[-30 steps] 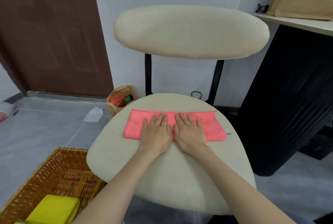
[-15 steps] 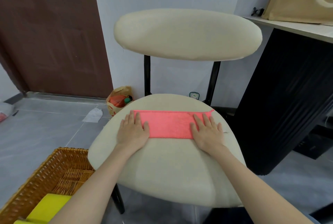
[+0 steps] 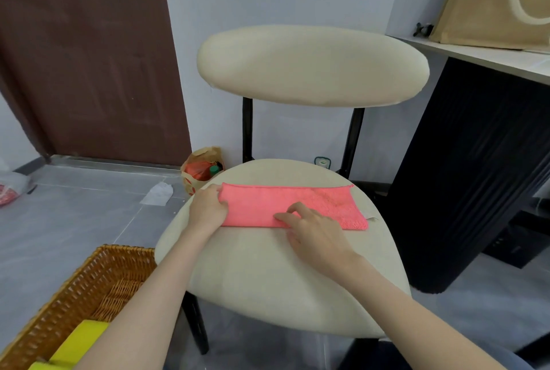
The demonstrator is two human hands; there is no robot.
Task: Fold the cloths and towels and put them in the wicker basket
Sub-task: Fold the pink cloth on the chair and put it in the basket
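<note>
A pink terry cloth, folded into a long strip (image 3: 293,206), lies flat across the far part of the cream padded chair seat (image 3: 268,274). The left hand (image 3: 208,209) pinches its left end, it seems, though the fingertips are partly hidden. The right hand (image 3: 312,229) rests loosely curled on the near edge at the middle. I judge the cross fold is starting: the left end should go over to the right end, before the woven wicker basket (image 3: 98,280) on the floor at the left, which already holds a yellow folded cloth (image 3: 80,343).

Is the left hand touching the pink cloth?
Touching. In the head view the left hand has its fingers curled over the left end of the pink cloth, which lies on the chair seat.
</note>
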